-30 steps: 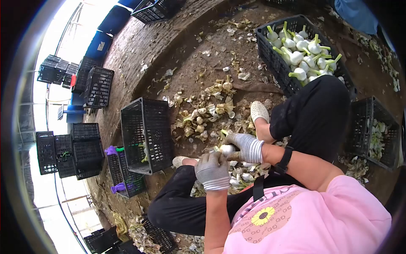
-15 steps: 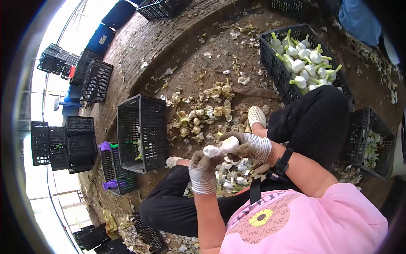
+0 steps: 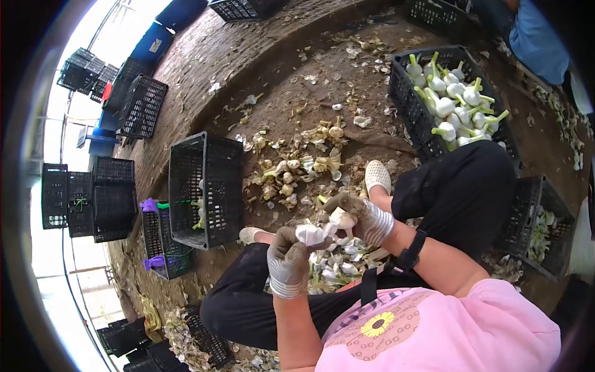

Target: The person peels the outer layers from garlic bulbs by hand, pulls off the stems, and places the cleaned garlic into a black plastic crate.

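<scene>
My right hand [image 3: 364, 222], in a soiled glove with a striped white cuff, is closed around a white garlic bulb [image 3: 342, 219]. A short greenish stem end pokes out beside its fingers. My left hand [image 3: 289, 260], gloved the same way, pinches crumpled white garlic skin [image 3: 310, 234]. A thin white strip spans the small gap between the skin and the bulb. Both hands are close together above a heap of white garlic peelings [image 3: 339, 263] between my legs. The gloves hide part of the bulb.
A black crate full of trimmed garlic bulbs [image 3: 445, 106] stands beyond my right knee. Left of my feet is a black crate [image 3: 223, 192] with a few bulbs inside. Discarded garlic scraps [image 3: 288, 177] litter the ground. Another person's blue clothing [image 3: 539, 43] shows at upper right.
The white skin in my left hand has drawn slightly away from the bulb, and the bulb has tilted in my right hand. My view has shifted a little.
</scene>
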